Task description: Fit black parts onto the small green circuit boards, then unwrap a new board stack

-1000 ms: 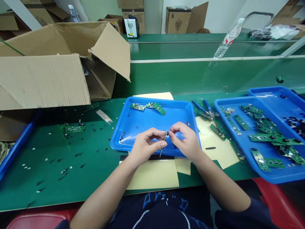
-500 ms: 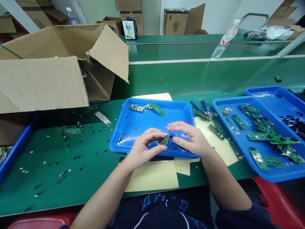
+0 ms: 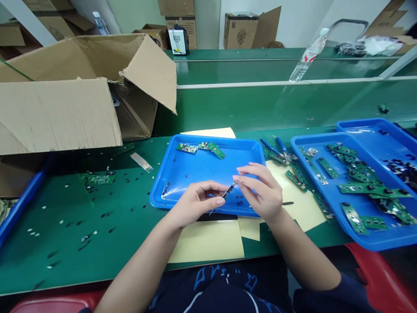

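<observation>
My left hand (image 3: 198, 201) pinches a small green circuit board (image 3: 227, 191), seen edge-on, over the near part of a blue tray (image 3: 189, 169). My right hand (image 3: 262, 191) is beside it with fingers spread, its fingertips touching the board's upper end. At the tray's far edge lie a few more green boards (image 3: 208, 148), and small black parts are scattered on its floor.
A second blue tray (image 3: 329, 191) to the right holds several green boards, with a third tray (image 3: 387, 134) behind it. Blue-handled cutters (image 3: 276, 148) lie between the trays. An open cardboard box (image 3: 74, 87) stands at the left. Black bits litter the green bench (image 3: 81, 217). Yellow sheets (image 3: 208, 239) lie near me.
The board in my left hand has turned from partly face-up back to edge-on. My right hand has opened and lifted slightly, fingertips at the board's top.
</observation>
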A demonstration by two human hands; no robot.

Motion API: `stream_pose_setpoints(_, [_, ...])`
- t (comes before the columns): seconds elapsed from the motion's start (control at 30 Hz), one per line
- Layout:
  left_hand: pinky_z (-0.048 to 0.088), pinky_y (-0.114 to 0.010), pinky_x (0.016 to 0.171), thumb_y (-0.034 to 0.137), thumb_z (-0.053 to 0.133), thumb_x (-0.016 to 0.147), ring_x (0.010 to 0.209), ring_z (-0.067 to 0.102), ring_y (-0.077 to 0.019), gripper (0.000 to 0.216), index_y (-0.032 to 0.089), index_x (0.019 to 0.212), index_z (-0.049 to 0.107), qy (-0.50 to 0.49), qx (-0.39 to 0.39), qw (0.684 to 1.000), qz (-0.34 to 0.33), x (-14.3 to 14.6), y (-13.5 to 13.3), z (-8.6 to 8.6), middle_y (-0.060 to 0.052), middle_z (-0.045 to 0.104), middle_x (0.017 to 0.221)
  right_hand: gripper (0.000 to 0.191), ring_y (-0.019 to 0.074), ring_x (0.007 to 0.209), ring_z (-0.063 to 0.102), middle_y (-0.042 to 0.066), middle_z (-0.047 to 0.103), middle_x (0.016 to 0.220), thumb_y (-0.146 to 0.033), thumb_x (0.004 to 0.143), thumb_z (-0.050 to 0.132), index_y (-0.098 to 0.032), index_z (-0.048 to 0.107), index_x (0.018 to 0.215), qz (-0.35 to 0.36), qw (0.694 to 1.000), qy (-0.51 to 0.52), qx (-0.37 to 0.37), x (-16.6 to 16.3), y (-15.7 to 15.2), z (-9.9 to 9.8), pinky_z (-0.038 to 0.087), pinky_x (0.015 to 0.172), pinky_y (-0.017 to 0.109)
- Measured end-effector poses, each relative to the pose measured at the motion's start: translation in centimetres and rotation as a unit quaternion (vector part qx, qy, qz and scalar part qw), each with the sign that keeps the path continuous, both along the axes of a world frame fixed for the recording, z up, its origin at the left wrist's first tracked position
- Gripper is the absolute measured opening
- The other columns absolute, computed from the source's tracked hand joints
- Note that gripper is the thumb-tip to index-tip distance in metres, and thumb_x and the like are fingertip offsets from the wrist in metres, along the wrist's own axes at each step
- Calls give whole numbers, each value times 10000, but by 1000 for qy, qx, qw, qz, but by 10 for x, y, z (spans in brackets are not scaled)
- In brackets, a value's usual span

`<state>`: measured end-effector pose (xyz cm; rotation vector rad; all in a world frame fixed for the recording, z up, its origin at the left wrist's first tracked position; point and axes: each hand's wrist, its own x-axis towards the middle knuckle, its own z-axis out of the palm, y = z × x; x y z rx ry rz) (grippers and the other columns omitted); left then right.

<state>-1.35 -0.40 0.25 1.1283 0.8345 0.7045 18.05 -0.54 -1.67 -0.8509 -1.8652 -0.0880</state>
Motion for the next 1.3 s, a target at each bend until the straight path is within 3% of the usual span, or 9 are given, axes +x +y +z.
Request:
stream_pose_setpoints(0.23, [485,-280,688,314,726,689,747,566,-144,274,143,894,665,44,99,994,22,-1,-1,1,-57,650,849,316,202,819,638,41,660,926,-92,783,551,-312,656,985,10,1000,2,-5,-3,-6,-1,529,810,468])
stream_pose_setpoints(0.33, [499,-293,695,329,695,732,768,580,-156,269,154,933,661,87,202,975,42,-4,-1,-1,-71,638,880,390,225,848,632,64,610,1061,-171,793,544,-344,586,1141,47,997,46,-34,-6,-8,0,524,805,496])
stream_pose_setpoints(0.4, [501,-302,707,304,673,760,794,579,-164,254,164,970,650,149,318,932,86,-6,0,-3,-78,621,906,509,231,852,626,71,565,1140,-318,813,533,-373,426,1307,75,985,142,-58,-5,-7,2,516,809,500])
stream_pose_setpoints(0.47, [497,-315,733,259,655,780,842,572,-178,238,177,1003,634,214,445,860,125,-7,1,-5,-80,610,923,558,228,848,629,73,570,1114,-473,847,433,-362,305,1379,82,961,247,-91,2,-3,4,509,820,480])
stream_pose_setpoints(0.63, [494,-334,762,133,578,823,883,567,-177,244,208,1055,583,249,653,707,108,-6,-1,-10,-71,604,938,612,211,865,636,78,633,918,-573,888,102,-274,543,1190,42,865,442,-234,34,13,7,510,812,423])
stream_pose_setpoints(0.77, [497,-370,815,70,530,829,898,569,-181,259,173,1063,569,263,706,655,63,-3,-5,-11,-82,612,932,352,180,804,648,46,685,868,-478,880,401,-247,648,980,83,844,386,-363,40,18,4,522,748,357])
stream_pose_setpoints(0.97, [512,-371,803,81,478,851,888,587,-182,254,201,1048,583,302,730,609,76,-6,-3,-10,-75,628,911,298,148,681,616,33,694,743,-437,840,538,-176,649,750,203,790,76,-574,13,4,9,478,628,270])
stream_pose_setpoints(1.13, [518,-358,770,89,501,841,875,595,-184,249,200,1048,583,301,729,604,108,-9,3,-10,-80,632,895,282,132,658,603,31,687,718,-446,804,582,-177,572,717,224,738,147,-620,4,1,11,470,620,264])
stream_pose_setpoints(1.3, [511,-300,671,165,590,821,821,597,-178,257,213,1073,582,301,686,646,146,-8,2,-16,-79,629,900,294,112,588,565,11,648,636,-437,793,607,-174,540,680,253,690,234,-636,-2,1,5,445,606,261])
